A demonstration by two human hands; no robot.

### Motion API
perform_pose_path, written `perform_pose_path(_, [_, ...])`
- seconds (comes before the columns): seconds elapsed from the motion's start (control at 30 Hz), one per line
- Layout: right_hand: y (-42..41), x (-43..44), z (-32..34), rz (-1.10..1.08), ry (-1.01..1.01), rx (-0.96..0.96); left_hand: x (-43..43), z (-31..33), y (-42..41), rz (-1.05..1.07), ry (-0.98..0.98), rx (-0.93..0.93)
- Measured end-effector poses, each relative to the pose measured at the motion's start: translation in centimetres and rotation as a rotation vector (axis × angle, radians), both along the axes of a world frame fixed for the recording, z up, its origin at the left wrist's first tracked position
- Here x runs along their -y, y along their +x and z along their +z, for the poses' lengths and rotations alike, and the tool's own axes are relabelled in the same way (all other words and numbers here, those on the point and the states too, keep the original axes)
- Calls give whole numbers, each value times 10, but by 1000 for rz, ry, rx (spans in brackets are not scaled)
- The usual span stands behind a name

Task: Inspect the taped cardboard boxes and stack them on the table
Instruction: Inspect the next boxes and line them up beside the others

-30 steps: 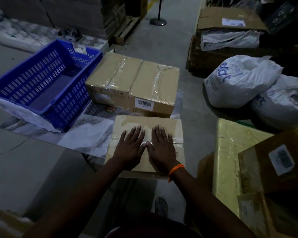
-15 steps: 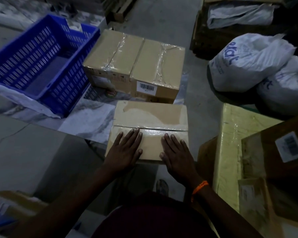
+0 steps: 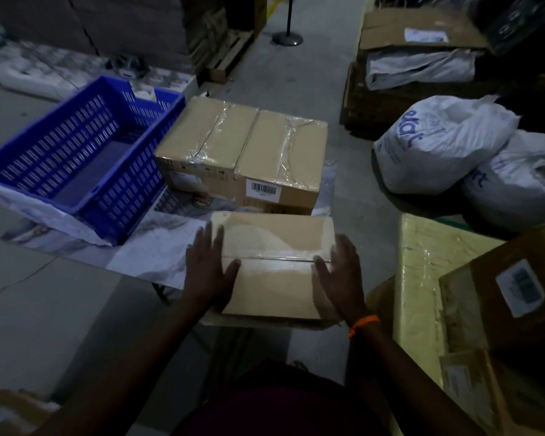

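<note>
While left hand (image 3: 209, 273), right hand (image 3: 339, 275) press it, flat taped box (image 3: 276, 278)

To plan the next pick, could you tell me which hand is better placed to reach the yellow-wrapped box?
Probably the right hand: it presses the near box on the side facing the yellow-wrapped box; the left hand is opposite, by the blue crate.

Dim all round me, bluish and grainy. Brightest spot is the glare off the tape (image 3: 277, 260) across the box (image 3: 274, 287); beyond the box the floor (image 3: 296, 77) shows grey, nearer than it everything sinks black. Frame edges bow, details soft.
</note>
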State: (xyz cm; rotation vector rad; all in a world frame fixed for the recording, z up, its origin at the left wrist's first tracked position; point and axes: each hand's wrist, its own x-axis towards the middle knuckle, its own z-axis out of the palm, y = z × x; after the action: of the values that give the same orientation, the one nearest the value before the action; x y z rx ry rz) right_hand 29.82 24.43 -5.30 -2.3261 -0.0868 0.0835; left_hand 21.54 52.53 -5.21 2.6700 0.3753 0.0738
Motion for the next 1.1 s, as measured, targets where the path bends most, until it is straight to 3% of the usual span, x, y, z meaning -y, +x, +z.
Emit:
perform_pose_path(0.1, [32,-2,6,-94,187,-304,-14,12,28,227,-418,-13])
perform_pose_path(0.27, [23,-5,20,-88,382,-296,-18,28,35,447,-922,30])
perform_pose_path(0.4, [16,3,38,-197,492,-155,-13,41,23,466,-1002,197])
perform_pose_path(0.5, [14,10,50,-292,598,-76,1,57,14,542,-1200,421])
perform_pose_path(0.6, [9,13,60,-323,780,-73,11,63,8,699,-1313,490])
perform_pose_path(0.77, [1,21,46,-338,628,-117,22,37,-5,629,-1137,347])
perform_pose_path(0.97, [-7,30,44,-362,428,-22,22,32,-12,566,-914,342])
perform_pose_path(1.03, [-5,26,51,-272,282,127,18,37,-12,491,-672,396])
perform_pose_path(1.1, [-1,13,57,-93,151,303,24,50,-7,271,-440,490])
